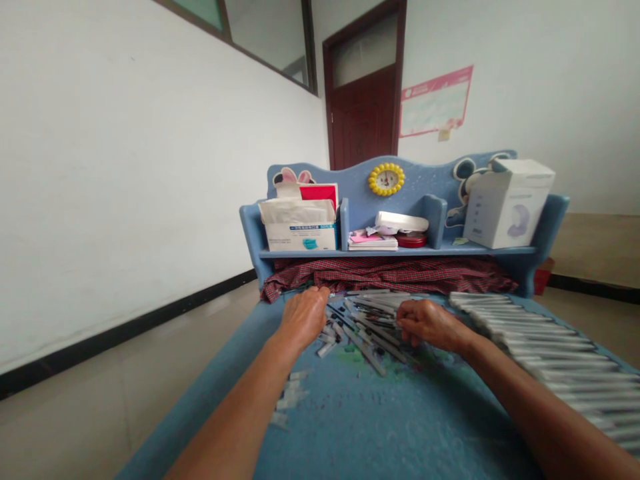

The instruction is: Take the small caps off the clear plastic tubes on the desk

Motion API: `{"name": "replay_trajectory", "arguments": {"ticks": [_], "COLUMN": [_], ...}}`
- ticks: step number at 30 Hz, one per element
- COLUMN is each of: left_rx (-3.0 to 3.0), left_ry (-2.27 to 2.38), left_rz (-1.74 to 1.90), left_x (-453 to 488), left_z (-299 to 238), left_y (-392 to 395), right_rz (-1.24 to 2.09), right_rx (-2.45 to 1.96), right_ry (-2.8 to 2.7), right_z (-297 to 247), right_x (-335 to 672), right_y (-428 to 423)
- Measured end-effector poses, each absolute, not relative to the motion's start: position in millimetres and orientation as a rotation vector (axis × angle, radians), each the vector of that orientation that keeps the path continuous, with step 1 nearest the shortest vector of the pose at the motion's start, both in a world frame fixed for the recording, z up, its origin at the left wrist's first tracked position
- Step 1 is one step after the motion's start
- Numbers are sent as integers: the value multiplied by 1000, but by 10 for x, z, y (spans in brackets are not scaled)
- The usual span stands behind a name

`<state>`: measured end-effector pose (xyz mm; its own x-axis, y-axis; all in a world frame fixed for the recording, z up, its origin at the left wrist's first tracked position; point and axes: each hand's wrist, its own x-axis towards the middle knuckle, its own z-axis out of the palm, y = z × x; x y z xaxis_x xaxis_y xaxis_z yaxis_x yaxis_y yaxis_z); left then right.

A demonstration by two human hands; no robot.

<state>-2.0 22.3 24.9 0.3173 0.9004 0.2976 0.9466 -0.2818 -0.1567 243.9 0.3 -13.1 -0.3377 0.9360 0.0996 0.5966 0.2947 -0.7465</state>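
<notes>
A loose pile of translucent pen barrels (367, 353), caps and thin dark pieces that look like pen refills (343, 317) is spread across the far middle of the blue desk (380, 427). My left hand (305, 312) is closed at the left edge of the pile, fingers pinched together; whatever they hold is hidden. On the pile's right side my right hand (425, 323) is curled over the barrels, and its fingertips cover anything in them. Several small whitish caps (291, 397) lie beside my left forearm. Long pens (560, 353) form a neat row along the right side.
Behind the pile a red checked cloth (390, 275) is bunched under the desk's shelf (320, 254). The shelf bears a mask box (300, 237), papers (373, 241), a round red tin (411, 240) and a white carton (507, 207). A yellow flower clock (386, 180) sits above.
</notes>
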Motion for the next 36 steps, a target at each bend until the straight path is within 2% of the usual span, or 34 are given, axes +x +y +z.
{"name": "replay_trajectory", "arguments": {"ticks": [9,19,24,29,33,36], "left_rx": [-2368,-2622,-2858,-3026,-2985,-2984], "left_ry": [-1579,-1402,-1274,-1546,-1725,-1715], "left_rz": [-136,-275,-546,-1016,-1443,-1526], "left_x": [32,165,210,228,239,246], "left_z": [254,266,202,236,304,316], "left_y": [196,117,108,114,106,99], "right_rz": [804,778,712,673,354,77], "right_rx": [-1355,-1236,-1098,-1147,-1336,-1528], "right_ry": [-2080,-1948,-1828,-1823,-2220,-2433], "right_z": [-123,-87,-84,-48,-81,-128], "right_x": [2449,2355,2157,2132,2147,2071], "right_y": [-6,-56,-149,-201,-189,-190]}}
